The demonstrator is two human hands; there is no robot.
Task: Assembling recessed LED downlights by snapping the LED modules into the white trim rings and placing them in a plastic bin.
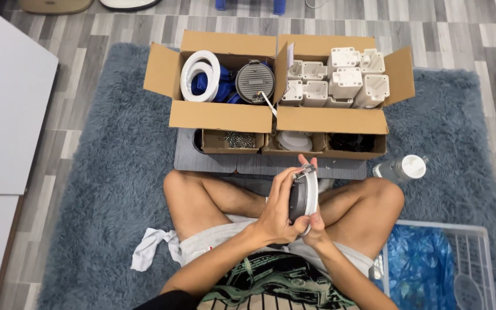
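Observation:
I sit cross-legged on a blue-grey shaggy rug [104, 172]. Both hands hold a round downlight [305, 198] on edge above my lap; it has a white rim, a grey back and a metal spring clip at the top. My left hand [276, 212] wraps the grey back from the left. Under the lamp's lower right edge my right hand [317, 224] grips it, mostly hidden. The left cardboard box [219, 115] ahead holds white rings [200, 74] and a grey round lamp body [255, 82].
The right cardboard box [331, 119] holds several white plastic parts [340, 77]. Small trays of screws [231, 140], white discs and black parts stand on a low grey board [202, 161]. A plastic bottle [400, 168] lies at right, a wire basket with blue bags [431, 264] lower right, a white cloth [150, 247] lower left.

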